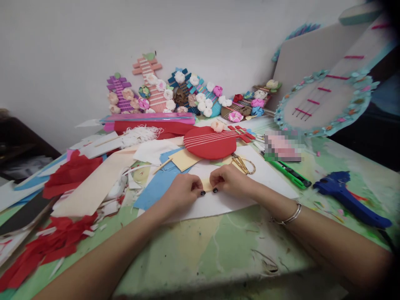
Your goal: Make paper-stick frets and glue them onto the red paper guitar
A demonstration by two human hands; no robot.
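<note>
Left grip [185, 189] and right grip [230, 179] pinch yellow paper [206, 184].

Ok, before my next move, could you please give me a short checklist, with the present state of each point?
1. Left hand and right hand both on the yellow piece: ok.
2. Gold scissors laid down, out of the grip: ok.
3. Blue glue gun resting apart from the hands: ok.
4. Green cutter with its blade drawn in: cannot tell.
5. Table's left side free of scraps: not ok, red scraps lie there.
</note>
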